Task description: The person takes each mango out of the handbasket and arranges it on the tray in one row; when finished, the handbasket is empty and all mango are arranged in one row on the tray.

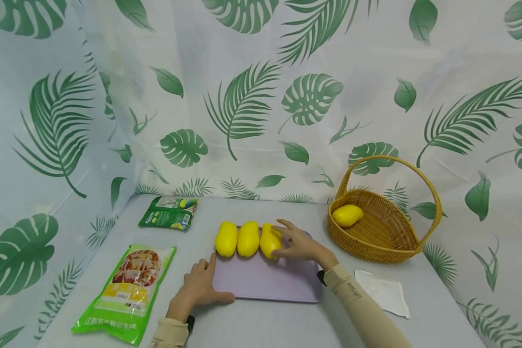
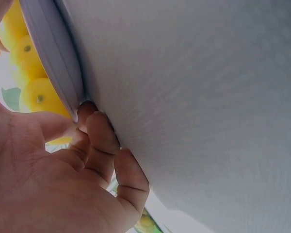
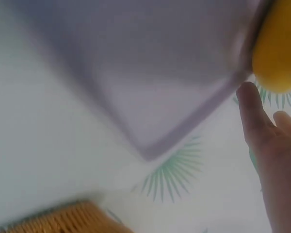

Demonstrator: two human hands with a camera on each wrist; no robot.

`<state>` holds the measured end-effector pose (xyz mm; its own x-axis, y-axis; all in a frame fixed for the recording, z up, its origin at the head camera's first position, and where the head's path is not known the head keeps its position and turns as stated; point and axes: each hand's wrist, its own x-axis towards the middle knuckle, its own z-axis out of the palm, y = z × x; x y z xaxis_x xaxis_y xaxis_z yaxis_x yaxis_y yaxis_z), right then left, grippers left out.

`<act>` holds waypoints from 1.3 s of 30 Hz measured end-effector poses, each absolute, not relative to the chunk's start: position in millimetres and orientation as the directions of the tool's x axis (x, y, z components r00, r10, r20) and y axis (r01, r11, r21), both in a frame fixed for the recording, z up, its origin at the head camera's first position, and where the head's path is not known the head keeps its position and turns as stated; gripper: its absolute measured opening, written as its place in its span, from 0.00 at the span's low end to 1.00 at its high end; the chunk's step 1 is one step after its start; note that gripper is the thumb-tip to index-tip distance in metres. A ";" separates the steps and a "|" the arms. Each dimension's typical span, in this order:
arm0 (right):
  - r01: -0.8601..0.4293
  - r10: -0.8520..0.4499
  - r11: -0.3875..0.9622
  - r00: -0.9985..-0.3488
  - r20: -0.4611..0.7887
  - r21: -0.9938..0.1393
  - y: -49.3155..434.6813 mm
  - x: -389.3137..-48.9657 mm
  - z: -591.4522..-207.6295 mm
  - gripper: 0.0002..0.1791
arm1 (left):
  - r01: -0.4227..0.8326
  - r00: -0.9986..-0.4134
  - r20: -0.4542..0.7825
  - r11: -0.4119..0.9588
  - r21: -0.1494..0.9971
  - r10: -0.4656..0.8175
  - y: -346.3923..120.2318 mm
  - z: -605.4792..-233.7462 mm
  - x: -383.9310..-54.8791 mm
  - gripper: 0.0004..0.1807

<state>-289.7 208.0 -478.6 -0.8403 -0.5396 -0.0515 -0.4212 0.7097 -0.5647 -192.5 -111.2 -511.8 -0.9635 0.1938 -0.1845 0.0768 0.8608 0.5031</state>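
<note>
Three yellow mangoes stand side by side along the far edge of a lilac tray (image 1: 265,282): the left mango (image 1: 226,239), the middle mango (image 1: 248,239) and the right mango (image 1: 269,240). My right hand (image 1: 302,245) holds the right mango between thumb and fingers. In the right wrist view, part of that mango (image 3: 279,48) shows beyond a fingertip. With thumb along the front rim and curled fingers against the left side, my left hand (image 1: 200,285) grips the tray's near left corner. The left wrist view shows those fingers (image 2: 102,133) at the tray's rim (image 2: 56,53).
A wicker basket (image 1: 374,247) with a tall handle stands at the right, another mango (image 1: 348,215) inside. A white cloth or packet (image 1: 382,292) lies in front of it. On the left lie a green packet (image 1: 168,212) and a larger green-edged food bag (image 1: 128,292). A leaf-patterned curtain hangs behind.
</note>
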 end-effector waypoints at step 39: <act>-0.355 -0.361 0.889 -0.932 0.035 -0.288 317.3 -284.2 -406.2 0.45 | 0.061 -0.959 -0.212 0.866 0.496 0.189 -111.1 -509.4 -191.8 0.73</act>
<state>-284.2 317.3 -406.2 -0.9321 -0.3606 0.0349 -0.3549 0.8893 -0.2885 -191.8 -111.1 -509.4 -0.9588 0.1891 -0.2120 0.0611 0.8660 0.4962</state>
